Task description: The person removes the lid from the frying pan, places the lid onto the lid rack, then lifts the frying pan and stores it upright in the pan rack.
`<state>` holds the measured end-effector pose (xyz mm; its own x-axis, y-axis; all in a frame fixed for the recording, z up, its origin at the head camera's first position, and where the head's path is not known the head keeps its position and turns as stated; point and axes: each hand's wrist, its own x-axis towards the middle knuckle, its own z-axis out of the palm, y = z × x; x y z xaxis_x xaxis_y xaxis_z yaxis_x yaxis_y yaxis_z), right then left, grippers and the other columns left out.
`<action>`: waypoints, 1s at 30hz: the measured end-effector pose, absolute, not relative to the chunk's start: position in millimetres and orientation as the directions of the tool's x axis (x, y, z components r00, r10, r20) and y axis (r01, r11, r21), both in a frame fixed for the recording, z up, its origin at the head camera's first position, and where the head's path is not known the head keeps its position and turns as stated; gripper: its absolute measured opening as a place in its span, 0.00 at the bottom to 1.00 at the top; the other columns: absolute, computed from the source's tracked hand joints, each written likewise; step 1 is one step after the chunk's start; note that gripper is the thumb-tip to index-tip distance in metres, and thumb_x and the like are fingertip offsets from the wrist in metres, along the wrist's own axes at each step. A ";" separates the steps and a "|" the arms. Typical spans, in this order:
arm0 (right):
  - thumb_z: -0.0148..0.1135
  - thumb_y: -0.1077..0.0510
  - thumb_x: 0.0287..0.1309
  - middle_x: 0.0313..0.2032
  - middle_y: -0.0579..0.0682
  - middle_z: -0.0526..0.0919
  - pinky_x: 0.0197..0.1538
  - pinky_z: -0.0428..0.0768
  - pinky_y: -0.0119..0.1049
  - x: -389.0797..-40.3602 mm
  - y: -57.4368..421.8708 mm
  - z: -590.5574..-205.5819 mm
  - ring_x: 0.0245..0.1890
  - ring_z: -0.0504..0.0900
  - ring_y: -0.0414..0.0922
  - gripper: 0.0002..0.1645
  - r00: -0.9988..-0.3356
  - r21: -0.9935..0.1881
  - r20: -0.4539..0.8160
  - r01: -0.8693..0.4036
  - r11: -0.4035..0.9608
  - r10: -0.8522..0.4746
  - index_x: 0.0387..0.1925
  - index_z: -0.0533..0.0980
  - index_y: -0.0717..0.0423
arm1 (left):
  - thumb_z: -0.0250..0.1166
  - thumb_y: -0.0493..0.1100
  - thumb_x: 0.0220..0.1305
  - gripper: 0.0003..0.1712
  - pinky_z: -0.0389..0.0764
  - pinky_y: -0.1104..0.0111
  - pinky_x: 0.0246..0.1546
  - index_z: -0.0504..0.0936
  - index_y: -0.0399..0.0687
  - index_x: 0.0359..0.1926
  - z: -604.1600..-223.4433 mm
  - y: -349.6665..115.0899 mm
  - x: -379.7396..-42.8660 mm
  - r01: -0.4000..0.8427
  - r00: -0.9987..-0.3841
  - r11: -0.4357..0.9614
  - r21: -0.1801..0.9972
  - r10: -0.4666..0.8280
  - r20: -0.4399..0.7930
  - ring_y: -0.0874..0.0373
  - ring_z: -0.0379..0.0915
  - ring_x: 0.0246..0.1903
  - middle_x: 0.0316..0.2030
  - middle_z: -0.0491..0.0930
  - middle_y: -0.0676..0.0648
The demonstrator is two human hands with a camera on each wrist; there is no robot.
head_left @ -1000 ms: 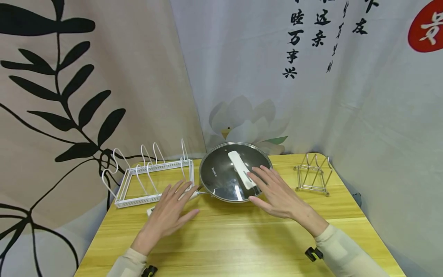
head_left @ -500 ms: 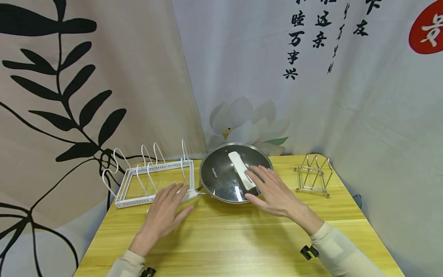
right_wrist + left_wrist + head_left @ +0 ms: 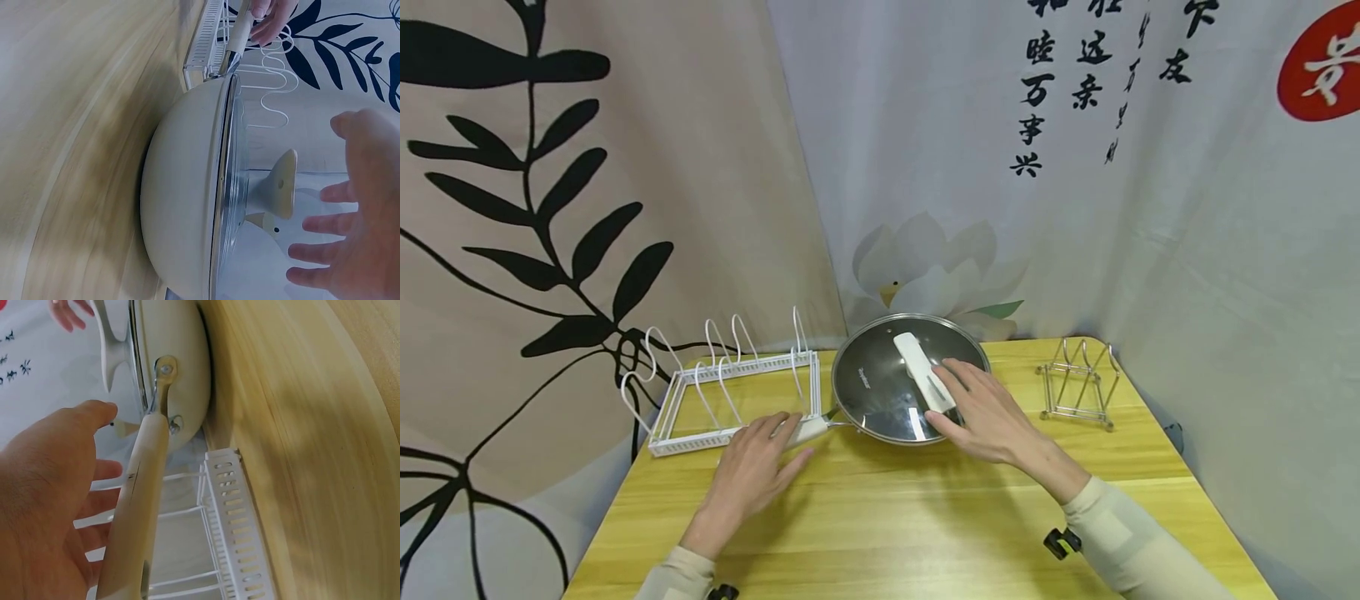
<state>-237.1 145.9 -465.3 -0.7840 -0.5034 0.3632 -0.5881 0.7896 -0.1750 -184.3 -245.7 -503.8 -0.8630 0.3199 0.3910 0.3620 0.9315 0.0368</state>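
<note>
A cream wok [image 3: 178,194] stands on the wooden table, its dark glass lid [image 3: 876,367] in place. Across the lid's middle runs a white lid handle [image 3: 917,367]. My right hand [image 3: 985,412] hovers over the right side of the lid; the right wrist view shows its spread fingers apart from the lid handle. The wok's long cream handle [image 3: 140,500] points left in the head view. Above and along this handle is my left hand [image 3: 748,475], thumb apart and fingers relaxed, not wrapped round it. Whether the fingertips touch the handle, I cannot tell.
Left of the wok lies a white rack [image 3: 692,440] with several upright wire loops, close to the wok's handle. A small metal wire rack [image 3: 1078,387] stands at the right. Printed curtains [image 3: 925,125] hang behind the table [image 3: 880,525].
My right hand has shifted slightly left, closer to the lid handle. My left hand has moved a little left and down along the wok's handle. The wok and racks stay put.
</note>
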 end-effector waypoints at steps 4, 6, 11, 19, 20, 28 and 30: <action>0.48 0.27 0.71 0.78 0.55 0.64 0.76 0.67 0.60 -238.3 143.4 -466.0 0.76 0.67 0.58 0.46 -0.803 -0.190 0.352 -0.564 0.804 -0.481 0.79 0.60 0.48 | 0.65 0.65 0.68 0.38 0.81 0.37 0.57 0.74 0.51 0.71 -507.3 -245.4 -185.6 0.352 -0.872 0.935 0.041 0.312 0.377 0.35 0.80 0.59 0.62 0.81 0.36; 0.48 0.27 0.71 0.78 0.55 0.64 0.76 0.67 0.60 -238.8 141.9 -465.9 0.76 0.67 0.58 0.46 -0.810 -0.195 0.347 -0.556 0.808 -0.473 0.80 0.59 0.47 | 0.65 0.65 0.68 0.37 0.83 0.38 0.54 0.74 0.51 0.71 -508.2 -245.5 -186.3 0.349 -0.871 0.936 0.035 0.311 0.380 0.35 0.81 0.57 0.61 0.82 0.36; 0.47 0.26 0.71 0.78 0.55 0.64 0.76 0.68 0.61 -239.9 137.7 -463.8 0.76 0.67 0.59 0.47 -0.823 -0.215 0.336 -0.540 0.814 -0.458 0.80 0.58 0.46 | 0.65 0.65 0.68 0.38 0.85 0.41 0.50 0.74 0.51 0.71 -509.6 -245.9 -187.7 0.343 -0.872 0.939 0.015 0.312 0.377 0.36 0.84 0.51 0.58 0.84 0.36; 0.48 0.26 0.71 0.77 0.57 0.64 0.74 0.69 0.61 -241.2 133.1 -461.2 0.76 0.67 0.60 0.47 -0.853 -0.259 0.312 -0.499 0.827 -0.418 0.80 0.59 0.47 | 0.66 0.63 0.68 0.36 0.87 0.45 0.41 0.75 0.51 0.69 -512.7 -243.2 -189.5 0.346 -0.871 0.938 0.001 0.321 0.372 0.39 0.87 0.41 0.52 0.87 0.38; 0.48 0.27 0.71 0.77 0.57 0.64 0.74 0.69 0.61 -241.6 132.4 -461.0 0.76 0.67 0.60 0.46 -0.857 -0.263 0.308 -0.494 0.829 -0.413 0.79 0.59 0.46 | 0.66 0.63 0.68 0.36 0.87 0.45 0.40 0.75 0.51 0.69 -513.3 -243.2 -189.5 0.343 -0.873 0.939 -0.001 0.320 0.369 0.39 0.87 0.41 0.51 0.88 0.38; 0.48 0.26 0.70 0.76 0.59 0.65 0.71 0.72 0.62 -245.5 124.3 -458.5 0.74 0.69 0.61 0.46 -0.874 -0.280 0.293 -0.466 0.840 -0.387 0.78 0.61 0.49 | 0.67 0.64 0.67 0.36 0.87 0.49 0.35 0.77 0.50 0.68 -511.9 -246.0 -188.6 0.281 -0.918 0.960 0.005 0.267 0.293 0.40 0.88 0.36 0.51 0.88 0.37; 0.48 0.27 0.70 0.76 0.59 0.66 0.71 0.74 0.61 -246.2 122.4 -458.3 0.73 0.70 0.61 0.46 -0.878 -0.278 0.290 -0.458 0.845 -0.380 0.77 0.62 0.49 | 0.67 0.64 0.67 0.36 0.86 0.51 0.31 0.77 0.50 0.67 -510.8 -247.0 -188.7 0.267 -0.928 0.964 0.007 0.255 0.272 0.41 0.87 0.33 0.51 0.88 0.37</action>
<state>-246.2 122.4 -458.3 -0.8781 -0.3804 0.2902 -0.4577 0.8446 -0.2778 -188.7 -247.0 -510.8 -0.9278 0.2552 0.2721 0.2671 0.9636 0.0069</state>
